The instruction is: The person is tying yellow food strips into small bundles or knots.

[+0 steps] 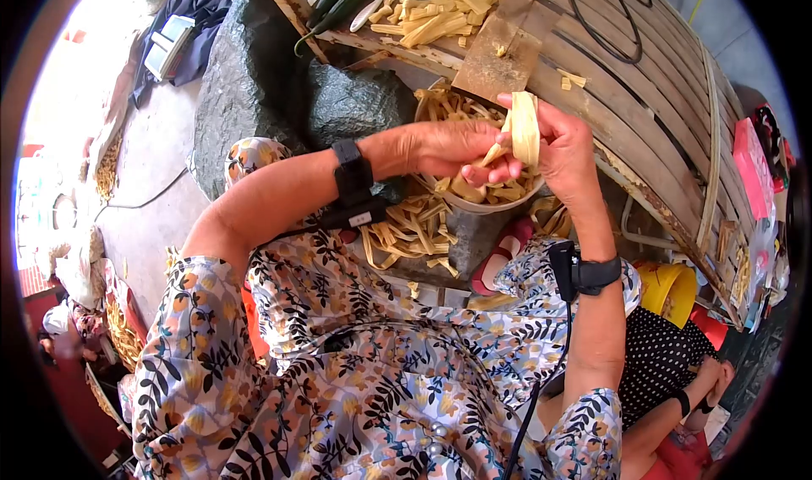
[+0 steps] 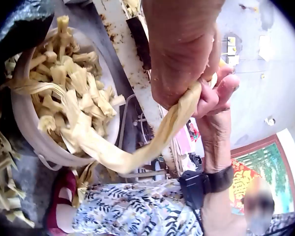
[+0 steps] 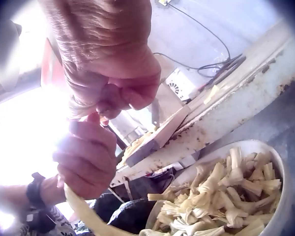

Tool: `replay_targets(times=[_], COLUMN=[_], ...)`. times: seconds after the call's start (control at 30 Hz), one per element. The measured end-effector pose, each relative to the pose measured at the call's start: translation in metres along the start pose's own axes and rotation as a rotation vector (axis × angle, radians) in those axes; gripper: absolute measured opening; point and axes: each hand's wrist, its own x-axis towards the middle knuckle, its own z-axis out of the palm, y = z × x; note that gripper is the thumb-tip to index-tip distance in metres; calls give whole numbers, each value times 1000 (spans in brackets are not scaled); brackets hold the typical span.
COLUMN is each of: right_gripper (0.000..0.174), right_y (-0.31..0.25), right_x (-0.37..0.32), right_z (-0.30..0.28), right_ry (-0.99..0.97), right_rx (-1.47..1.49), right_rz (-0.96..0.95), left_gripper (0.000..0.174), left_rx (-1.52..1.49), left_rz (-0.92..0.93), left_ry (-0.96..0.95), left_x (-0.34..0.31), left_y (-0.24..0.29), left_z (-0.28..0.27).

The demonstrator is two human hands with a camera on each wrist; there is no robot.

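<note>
Both hands meet above a white bucket [image 2: 27,125] of folded pale yellow strips [image 3: 206,196]. The left hand [image 1: 457,148] pinches a long pale strip [image 2: 105,150], whose free length hangs in a curve over the bucket in the left wrist view. Close against it, the right hand [image 1: 568,146] holds a flat folded loop [image 1: 525,129] of strip between thumb and fingers. In the right wrist view the right hand [image 3: 113,64] has curled fingers touching the left hand [image 3: 88,157]; what lies between the fingertips is hidden there.
A slatted table [image 1: 626,99] carries a wooden block [image 1: 506,53], cut pieces [image 1: 440,19], green cucumbers [image 1: 347,2] and a black cable [image 1: 579,10]. Large dark rocks [image 1: 245,91] stand left of the bucket. Loose strips [image 1: 406,235] lie on the ground; a yellow bucket [image 1: 683,294] stands at right.
</note>
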Motion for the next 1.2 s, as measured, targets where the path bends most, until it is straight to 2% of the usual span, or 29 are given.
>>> replay_targets(times=[0.03, 0.07, 0.1, 0.13, 0.17, 0.2, 0.23, 0.27, 0.3, 0.33, 0.37, 0.4, 0.47, 0.6, 0.7, 0.8, 0.83, 0.93, 0.97, 1.07, 1.1, 1.2], right_gripper=[39, 38, 34, 33, 33, 32, 30, 30, 30, 29, 25, 24, 21, 18, 16, 11, 9, 9, 10, 8, 8, 10], right_y=[-1, -2, -6, -5, -3, -1, 0, 5, 12, 18, 22, 24, 28, 21, 46, 50, 46, 30, 21, 19, 19, 24], right_x=[0, 0, -1, -1, 0, 0, 1, 5, 10, 13, 12, 12, 12, 13, 16, 17, 14, 15, 12, 12, 13, 12], right_z=[-2, -3, -2, 1, 5, 7, 5, 0, -7, -10, -8, -7, -5, -2, -2, 0, 1, -6, -8, -29, -31, -31], right_ry=[11, 23, 14, 19, 24, 31, 60, 196, 331, 463, 493, 431, 296, 199, 268, 398, 436, 466, 490, 609, 618, 627], right_rx=[-79, -156, -239, -165, -89, -14, -135, -373, -612, -852, -780, -620, -296, -106, -275, -578, -570, 15, 81, 306, 313, 349], right_rz=[2, 5, 98, 81, 66, 47, -101, -277, -451, -624, -540, -406, -132, 60, -36, -296, -360, -293, -239, -78, -58, 5], left_gripper=[56, 50, 44, 38, 29, 26, 23, 21, 20, 21, 21, 21, 22, 25, 27, 26, 22, 19, 22, 26, 29, 28], left_rx=[-49, -68, -88, -109, -158, -102, -43, 17, 207, 354, 473, 594, 838, 1086, 1192, 1548, 1356, 507, 371, 369, 453, 470], left_rz=[16, 9, 6, 5, 36, 48, 62, 74, 131, 288, 348, 407, 449, 413, 368, 422, 378, 308, 301, 199, 232, 120], left_ry=[-34, 26, 87, 151, 101, 220, 338, 456, 653, 734, 806, 876, 844, 747, 788, 884, 967, 885, 892, 781, 718, 666], left_x=[4, 8, 11, 12, 10, 10, 11, 12, 14, 14, 13, 12, 6, 0, 1, 5, 8, 9, 11, 5, 3, -7], left_y=[-7, -13, -14, -15, -13, -11, -7, -3, 7, 12, 17, 22, 25, 28, 23, 16, 15, 22, 22, 24, 23, 25], left_z=[-2, -5, -4, -2, -3, 0, 1, 3, 11, 13, 16, 19, 20, 21, 32, 21, 20, 25, 32, 31, 28, 23])
